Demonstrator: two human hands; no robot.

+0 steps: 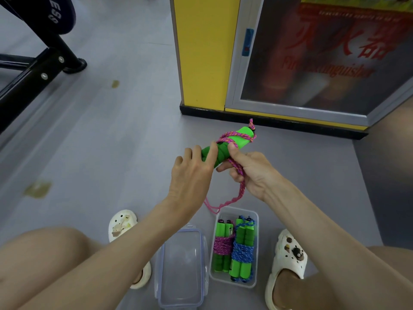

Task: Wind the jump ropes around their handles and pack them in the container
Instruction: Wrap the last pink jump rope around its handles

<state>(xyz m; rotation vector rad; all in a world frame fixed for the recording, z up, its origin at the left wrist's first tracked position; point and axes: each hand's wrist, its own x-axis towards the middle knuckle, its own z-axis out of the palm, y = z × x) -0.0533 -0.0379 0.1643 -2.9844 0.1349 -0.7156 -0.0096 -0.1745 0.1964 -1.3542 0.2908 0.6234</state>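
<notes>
a grey floor [111, 130] is marked by brownish stains [38, 189]. at the upper left a black bolted metal frame [33, 70] is stood on a rubber foot [76, 66], with a dark weight plate [55, 14] above it. a yellow column [203, 52] is edged by black skirting [268, 125]. beside it, a glass-fronted fire extinguisher cabinet [324, 59] is fitted with a blue latch [248, 42]. white clogs [288, 256] with charms are worn.
</notes>
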